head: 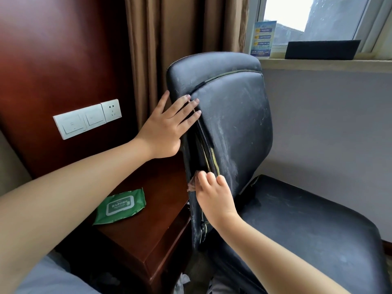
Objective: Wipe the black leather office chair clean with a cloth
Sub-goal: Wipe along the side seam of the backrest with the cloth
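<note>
The black leather office chair [237, 115] stands in the middle, its backrest dusty and streaked, its seat at the lower right. A seam along the backrest's left edge is split and shows yellow foam. My left hand [167, 128] lies flat against the backrest's left side, fingers spread over the seam. Lower down, my right hand [214, 196] presses a small brownish cloth [192, 184] against the backrest's left edge; most of the cloth is hidden under my fingers.
A dark wooden side table [148, 236] touches the chair's left side and bears a green pack of wet wipes [119, 205]. Wall switches and a socket [87, 118] sit on the wood panel. Brown curtains hang behind; a window sill [326, 64] is at the upper right.
</note>
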A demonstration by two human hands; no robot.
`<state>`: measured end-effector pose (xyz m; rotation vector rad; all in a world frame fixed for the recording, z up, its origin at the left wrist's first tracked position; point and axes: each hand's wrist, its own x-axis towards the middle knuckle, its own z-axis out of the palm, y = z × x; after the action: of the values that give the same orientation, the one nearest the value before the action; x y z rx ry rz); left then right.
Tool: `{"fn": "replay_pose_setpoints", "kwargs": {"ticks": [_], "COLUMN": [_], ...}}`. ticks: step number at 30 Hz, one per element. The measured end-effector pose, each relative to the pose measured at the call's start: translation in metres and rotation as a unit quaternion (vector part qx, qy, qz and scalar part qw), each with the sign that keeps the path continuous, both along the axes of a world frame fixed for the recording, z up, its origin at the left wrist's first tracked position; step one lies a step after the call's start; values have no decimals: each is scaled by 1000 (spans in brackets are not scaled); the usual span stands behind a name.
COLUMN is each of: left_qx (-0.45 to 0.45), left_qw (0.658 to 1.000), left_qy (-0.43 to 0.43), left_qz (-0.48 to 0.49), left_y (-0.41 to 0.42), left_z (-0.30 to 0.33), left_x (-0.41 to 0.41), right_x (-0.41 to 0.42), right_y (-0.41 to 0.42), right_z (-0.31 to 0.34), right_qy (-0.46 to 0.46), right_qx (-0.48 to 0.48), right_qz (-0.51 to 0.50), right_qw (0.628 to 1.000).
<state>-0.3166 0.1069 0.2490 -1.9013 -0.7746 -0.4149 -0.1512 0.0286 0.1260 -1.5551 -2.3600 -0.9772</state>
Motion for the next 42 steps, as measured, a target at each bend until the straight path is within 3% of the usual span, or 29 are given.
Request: {"fn": "replay_pose_setpoints", "kwargs": {"ticks": [2,6,8,14,17,28,42], "left_qx": [7,4,10,36,69,131,112], "left_qw": [1000,997,995,989,978,974,979], "left_qy": [21,55,75,102,155,185,127], "left_qz": [22,54,64,99,119,-7,-114], "left_y": [-2,-4,-5,-3,-8,2,-29], "left_z": [0,2,3,2,-6,2,-3], "left_x": [0,0,-1,1,13,17,10], "right_x": [2,7,7,5,4,4,15], "right_y": [-2,-3,-7,-15,-17,-33,-39], "right_z": [2,19,24,14,16,13,14], "right_qy": [-4,56,85,90,88,115,152], "right_qx": [-18,79,84,85,102,138,173], "right_qz": [-4,36,29,31,39,35,57], "right_qw": [1000,995,992,992,990,983,972]}}
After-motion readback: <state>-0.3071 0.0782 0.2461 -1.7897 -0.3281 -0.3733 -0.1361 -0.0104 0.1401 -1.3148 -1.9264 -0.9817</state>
